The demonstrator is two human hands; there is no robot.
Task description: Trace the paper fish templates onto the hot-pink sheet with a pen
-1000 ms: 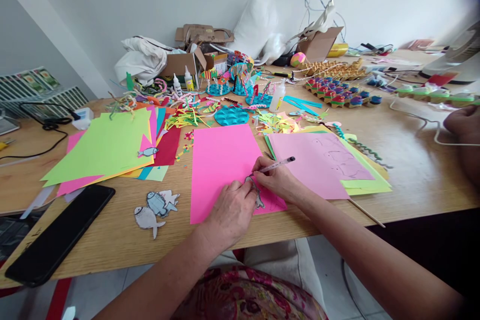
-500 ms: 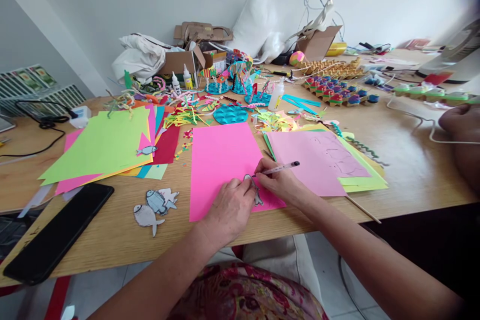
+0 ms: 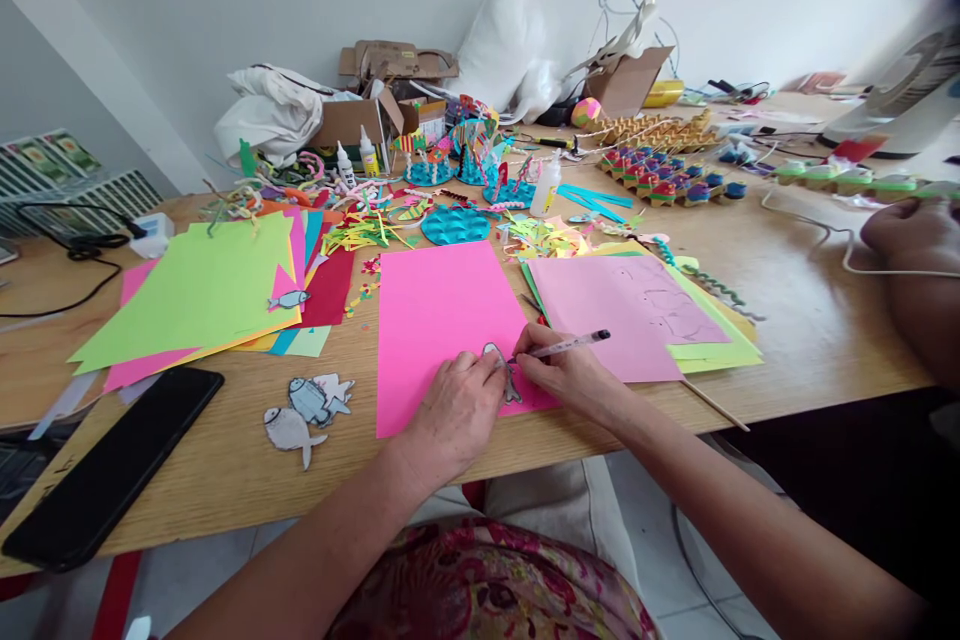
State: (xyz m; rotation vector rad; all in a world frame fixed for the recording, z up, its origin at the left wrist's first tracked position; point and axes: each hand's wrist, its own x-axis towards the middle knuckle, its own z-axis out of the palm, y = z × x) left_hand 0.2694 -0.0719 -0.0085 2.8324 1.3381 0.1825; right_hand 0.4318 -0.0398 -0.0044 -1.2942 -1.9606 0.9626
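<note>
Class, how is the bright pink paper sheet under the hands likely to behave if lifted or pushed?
The bright pink paper sheet looks thin and flat, so it would probably flop if lifted by a corner. A push might slide it over the wooden table, though the left hand resting on it would likely resist.

The room is bright, and light seems to come from the right. The wall (image 3: 810,0) glows pale there, and the worktop (image 3: 802,310) shines softly. The pink paper (image 3: 435,310) looks very bright. Under the worktop, the right side is nearly black. The right edge looks blurry and stretched.
</note>
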